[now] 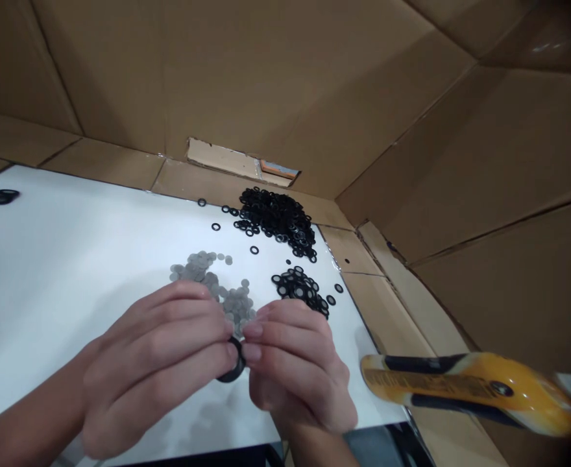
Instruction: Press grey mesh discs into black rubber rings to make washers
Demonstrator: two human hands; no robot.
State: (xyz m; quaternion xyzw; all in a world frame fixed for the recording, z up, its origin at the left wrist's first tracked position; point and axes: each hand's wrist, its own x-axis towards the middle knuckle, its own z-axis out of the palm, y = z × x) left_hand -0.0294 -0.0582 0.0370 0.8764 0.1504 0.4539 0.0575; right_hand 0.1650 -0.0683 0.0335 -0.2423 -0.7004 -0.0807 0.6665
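My left hand (161, 363) is closed with its fingertips pinching a black rubber ring (231, 371) above the white table. My right hand (298, 370) is closed too, its thumb and fingertips pressed on the ring's right edge. Part of the ring is hidden by the fingers, and whether a disc sits inside it I cannot tell. Small grey mesh-like discs (237, 303) lie spread just beyond my fingertips. Past my right hand is a small heap of black rings with grey centres (298, 292). A larger pile of plain black rings (278, 217) lies farther back.
Cardboard walls (266, 78) enclose the back and right of the white tabletop (71, 259). A yellow and black handle-like object (441, 386) juts in from the right, close to my right hand. Black looped items (5, 196) lie at the far left.
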